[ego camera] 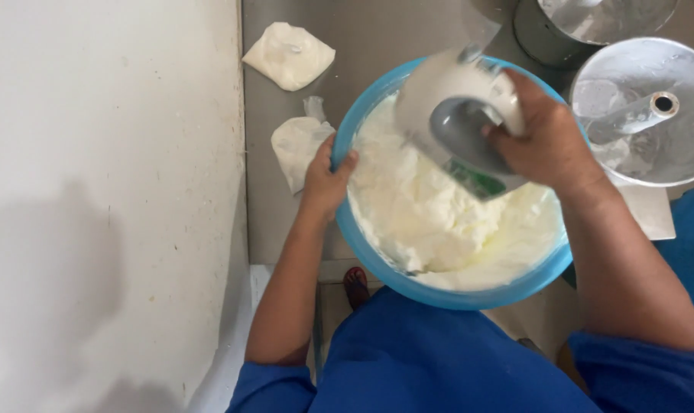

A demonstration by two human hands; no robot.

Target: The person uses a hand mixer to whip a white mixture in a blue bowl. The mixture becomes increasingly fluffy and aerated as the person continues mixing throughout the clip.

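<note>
**A:** What does the left hand [325, 180] hold?

**B:** It grips the near-left rim of the blue bowl [377, 269], thumb hooked over the edge on the inner side, the other fingers hidden outside the wall. The bowl sits on the grey metal surface [362, 34], its near edge hanging past the front of it, right above the person's blue garment.

**A:** And the right hand [549, 138]?

**B:** It is closed around the handle of a white and grey hand mixer [458, 115], held over the far half of the bowl. The mixer's body looks blurred, and its beaters cannot be made out.

**A:** What fills the bowl?

**B:** A pale, thick white cream [431, 218], heaped in soft folds almost to the rim.

**A:** What lies around it?

**B:** Two crumpled white wrappers [290, 55] lie on the surface, one far left, one just beside the left hand. To the right stands a silver tube pan [653, 145] with a centre funnel, close to the bowl's far-right rim. Beyond it is a metal pot [546, 34], partly cut off by the frame. A white wall [110, 191] takes up the left side.
</note>
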